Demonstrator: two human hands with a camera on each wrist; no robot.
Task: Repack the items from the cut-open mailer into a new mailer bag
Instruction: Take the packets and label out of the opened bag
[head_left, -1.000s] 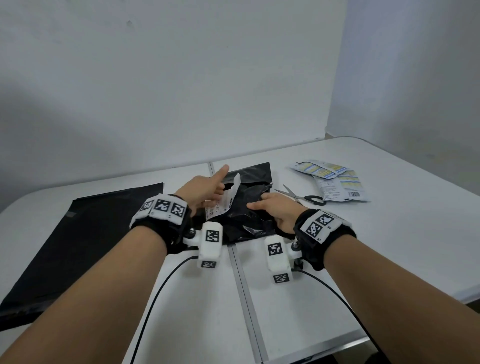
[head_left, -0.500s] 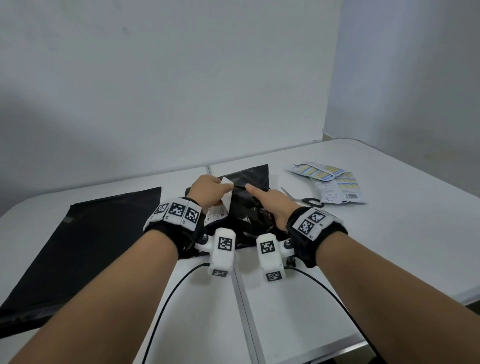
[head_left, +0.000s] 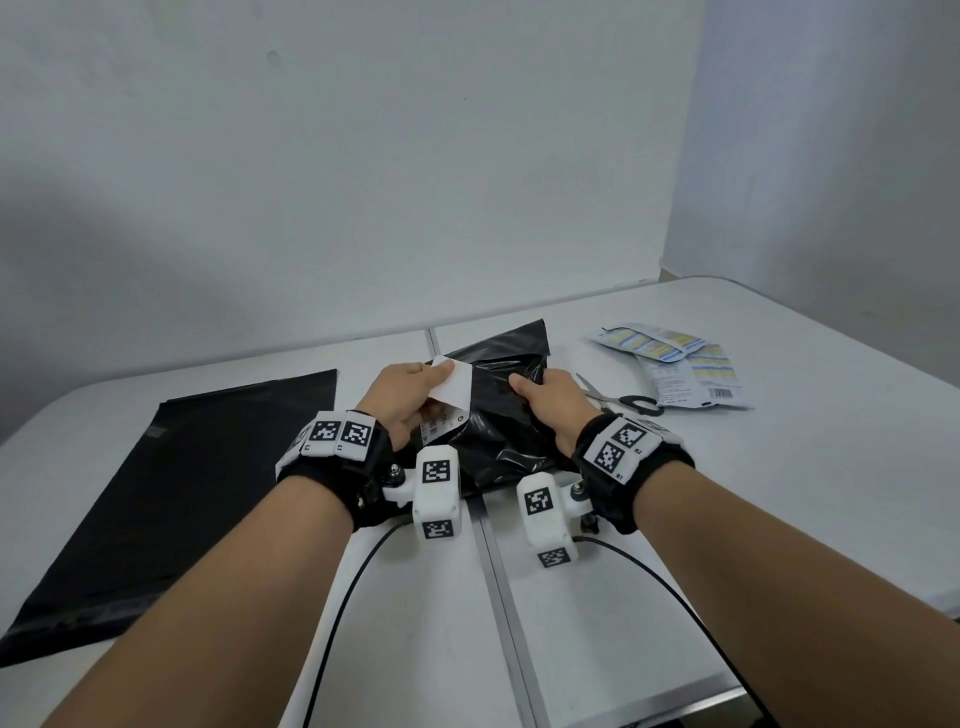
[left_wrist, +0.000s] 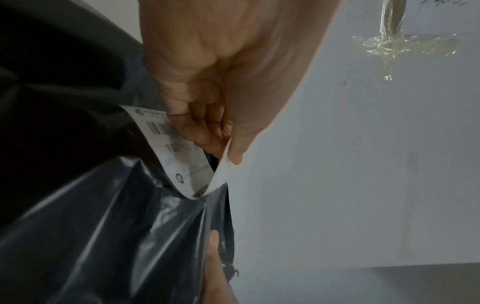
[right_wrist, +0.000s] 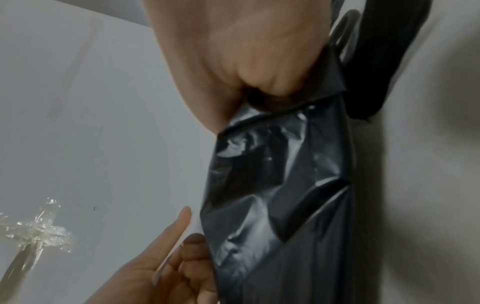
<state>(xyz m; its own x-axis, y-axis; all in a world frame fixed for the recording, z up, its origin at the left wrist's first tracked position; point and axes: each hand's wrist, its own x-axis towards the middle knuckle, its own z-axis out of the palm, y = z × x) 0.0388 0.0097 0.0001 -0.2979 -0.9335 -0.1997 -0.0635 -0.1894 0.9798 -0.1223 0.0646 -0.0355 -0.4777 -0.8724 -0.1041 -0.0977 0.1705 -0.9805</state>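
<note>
items out: packets lie beside scissors | left hand pinches label, right hand grips old mailer | left: fill new mailer

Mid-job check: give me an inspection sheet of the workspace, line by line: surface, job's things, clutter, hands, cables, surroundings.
Surface: white two-panel folding table, seam running down the middle.
Job's things: crumpled black plastic cut-open mailer at centre with a white printed shipping label partly peeled; flat black new mailer bag on the left; printed blue-and-yellow sachet packets at right rear.
Clutter: black-handled scissors beside the packets.
Hands: left hand pinches the label; right hand grips the cut-open mailer.
Cables: black wrist-camera cables trail towards the near edge.
Surroundings: plain white walls.
</note>
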